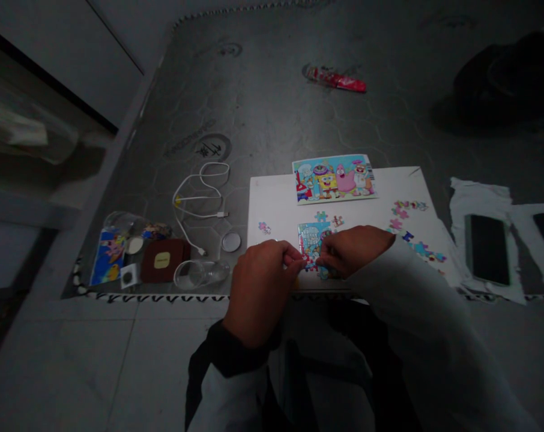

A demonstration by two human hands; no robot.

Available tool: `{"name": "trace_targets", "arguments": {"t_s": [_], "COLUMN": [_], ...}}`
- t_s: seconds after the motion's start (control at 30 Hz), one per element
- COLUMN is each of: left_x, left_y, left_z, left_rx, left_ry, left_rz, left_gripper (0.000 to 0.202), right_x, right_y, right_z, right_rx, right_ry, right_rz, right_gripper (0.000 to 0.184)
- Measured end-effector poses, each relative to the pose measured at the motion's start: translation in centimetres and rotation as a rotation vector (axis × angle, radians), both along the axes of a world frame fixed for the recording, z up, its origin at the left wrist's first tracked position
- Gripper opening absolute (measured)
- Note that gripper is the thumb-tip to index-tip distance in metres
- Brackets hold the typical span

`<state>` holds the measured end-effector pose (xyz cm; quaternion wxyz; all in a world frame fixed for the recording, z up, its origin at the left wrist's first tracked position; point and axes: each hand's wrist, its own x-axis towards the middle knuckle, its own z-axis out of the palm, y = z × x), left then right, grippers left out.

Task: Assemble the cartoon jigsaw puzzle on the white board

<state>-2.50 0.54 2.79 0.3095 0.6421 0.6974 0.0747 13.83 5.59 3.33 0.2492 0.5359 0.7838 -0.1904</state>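
Observation:
A partly assembled jigsaw puzzle (312, 236) lies on a white board (272, 198) near the front edge. My left hand (263, 282) is at its lower left, thumb and fingertips pinched together at the puzzle's edge. My right hand (355, 249) bends over the right side, its fingers closed and covering part of the picture. Whatever small piece either hand pinches is hidden. Just above the assembled part are two loose puzzle pieces (321, 216). A picture card (335, 179) with cartoon figures rests at the back of the board.
More loose pieces (400, 213) are scattered at the board's right, and a small cluster (265, 227) at its left. A white cable (200, 197), a brown box (163, 260), a clear cup (201, 274) and a round lid (231, 242) lie leftward. A phone (487, 249) lies right; a red packet (339, 80) is farther back.

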Motion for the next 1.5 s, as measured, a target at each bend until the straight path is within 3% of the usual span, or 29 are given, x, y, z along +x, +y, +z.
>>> {"name": "trace_targets", "arguments": {"t_s": [0.3, 0.67, 1.5], "left_x": [-0.13, 0.06, 0.13], "left_y": [-0.07, 0.08, 0.06], "left_z": [0.02, 0.34, 0.33], "left_rx": [0.011, -0.009, -0.007], "left_ry": [-0.008, -0.016, -0.003], "left_rz": [-0.012, -0.001, -0.009], "left_gripper": [0.007, 0.008, 0.01], "right_x": [0.4, -0.52, -0.49], "right_y": [-0.12, 0.03, 0.25], "right_z": [0.21, 0.39, 0.74], "right_rx": [0.089, 0.008, -0.037], "right_ry": [0.066, 0.057, 0.057], "right_rz": [-0.078, 0.002, -0.101], "right_gripper": [0.027, 0.021, 0.022]}}
